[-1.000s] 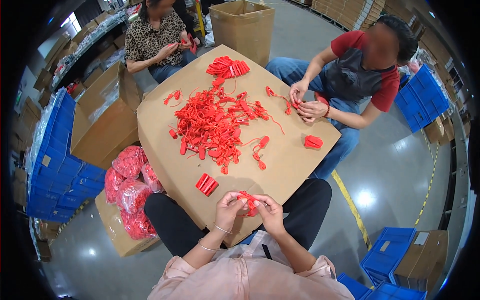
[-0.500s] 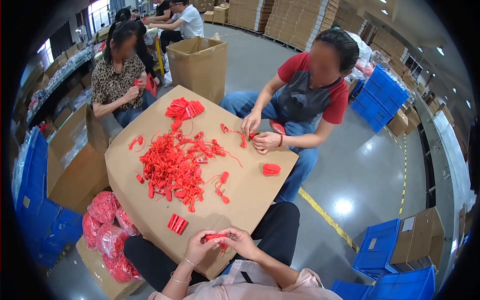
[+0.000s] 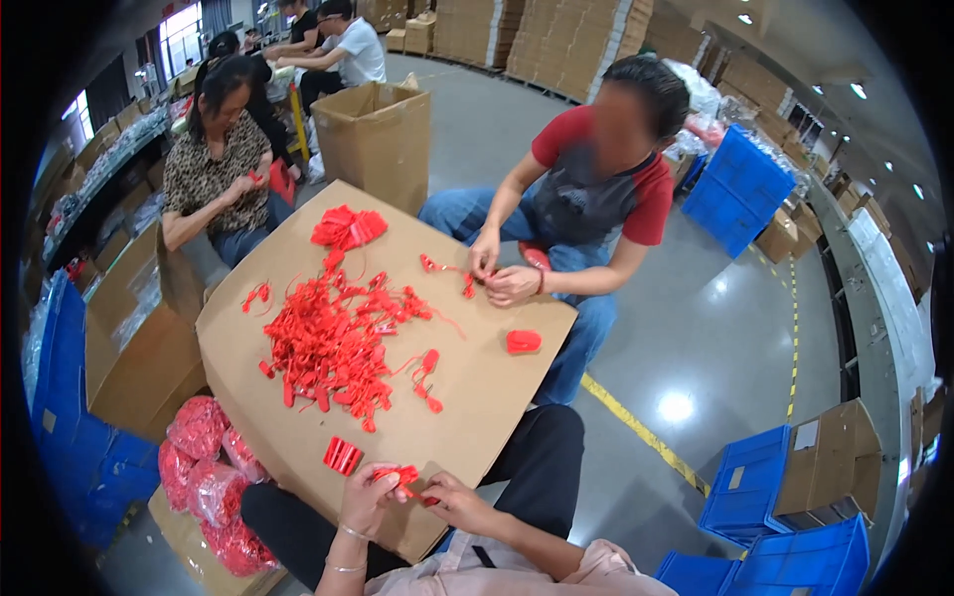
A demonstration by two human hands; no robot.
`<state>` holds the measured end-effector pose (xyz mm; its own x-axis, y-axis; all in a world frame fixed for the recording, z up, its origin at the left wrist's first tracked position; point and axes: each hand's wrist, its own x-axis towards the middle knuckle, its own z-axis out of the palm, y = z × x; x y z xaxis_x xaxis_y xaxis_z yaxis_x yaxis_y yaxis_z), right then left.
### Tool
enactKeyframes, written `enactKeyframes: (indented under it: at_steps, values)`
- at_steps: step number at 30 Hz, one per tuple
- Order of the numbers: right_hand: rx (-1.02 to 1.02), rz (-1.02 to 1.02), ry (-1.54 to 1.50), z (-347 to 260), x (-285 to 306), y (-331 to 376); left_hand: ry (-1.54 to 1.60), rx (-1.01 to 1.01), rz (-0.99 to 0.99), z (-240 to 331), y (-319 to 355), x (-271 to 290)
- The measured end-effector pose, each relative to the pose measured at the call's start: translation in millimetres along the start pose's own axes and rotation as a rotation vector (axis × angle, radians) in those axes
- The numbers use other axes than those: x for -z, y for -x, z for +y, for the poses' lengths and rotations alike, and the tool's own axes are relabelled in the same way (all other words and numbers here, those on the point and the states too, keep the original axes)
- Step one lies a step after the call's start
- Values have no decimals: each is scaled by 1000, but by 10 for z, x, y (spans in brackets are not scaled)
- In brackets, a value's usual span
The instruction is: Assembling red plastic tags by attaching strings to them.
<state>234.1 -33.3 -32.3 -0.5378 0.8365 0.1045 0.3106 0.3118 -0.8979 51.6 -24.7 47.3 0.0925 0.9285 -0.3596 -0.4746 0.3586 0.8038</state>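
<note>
Between both hands (image 3: pixel 412 494), red tag (image 3: pixel 399 477) lies left-right, level

Matt brown corrugated cardboard for the bench (image 3: pixel 467 397), plain and unprinted, slightly bowed at the edges. Smooth red plastic, faintly shiny, in the small red piece (image 3: pixel 399 477) pinched between left hand (image 3: pixel 366 497) and right hand (image 3: pixel 449 494), likewise in the loose heap of red pieces (image 3: pixel 333 343) and the flat red stack (image 3: pixel 341 454). Thin glossy clear film on the bags of red pieces (image 3: pixel 204 447). Same matt cardboard for the open carton (image 3: pixel 376 139). Hard moulded blue plastic in the crates (image 3: pixel 740 184). Polished grey floor (image 3: pixel 696 338), glossy enough to mirror the ceiling lights, with a painted yellow line (image 3: pixel 646 437)
</note>
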Motion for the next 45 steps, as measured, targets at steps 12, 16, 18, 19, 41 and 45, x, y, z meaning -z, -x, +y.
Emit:
enactKeyframes:
  at_steps: [12,16,18,19,41,45]
  values:
    - [-401,-20,-531,303,192,95,-112,225,-278,177,57,-10]
    - [-550,-92,-861,174,537,37,-578,309,-335,147,132,66]
    - [-529,-93,-852,73,624,45,-831,303,-411,33,96,108]
    - [-504,-94,-825,30,606,38,-1062,209,-370,46,128,47]
    - [-164,38,-610,-164,98,36,-516,151,-248,-183,227,138]
    - [-207,110,-998,-148,50,-6,-537,54,-267,-208,236,105]
